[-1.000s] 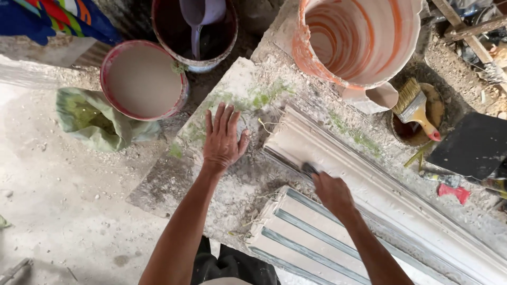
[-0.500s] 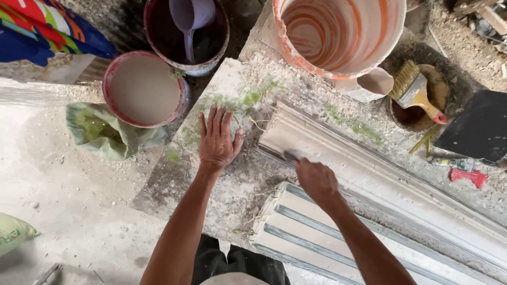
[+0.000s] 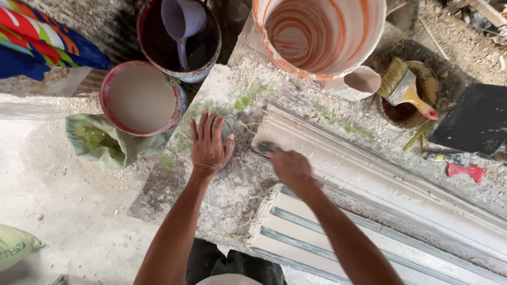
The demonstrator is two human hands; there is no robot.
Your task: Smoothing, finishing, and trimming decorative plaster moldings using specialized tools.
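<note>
Two hands work at the slab: left hand (image 3: 210, 145) lies flat and open, bracing on the dusty concrete slab (image 3: 158, 190); right hand (image 3: 289, 168) is clenched around a small dark tool (image 3: 265, 146) pressed against the white plaster moulding's (image 3: 369, 169) near end

Your right hand (image 3: 291, 168) grips a small dark tool (image 3: 265, 146), blurred, pressed against the near end of the long white plaster moulding (image 3: 380, 174). That moulding is ridged along its length and lies flat on the dusty bench (image 3: 248, 79), running away to your right. Your left hand (image 3: 209, 143) rests palm down, fingers (image 3: 203, 122) spread, just beside the moulding's end.
</note>
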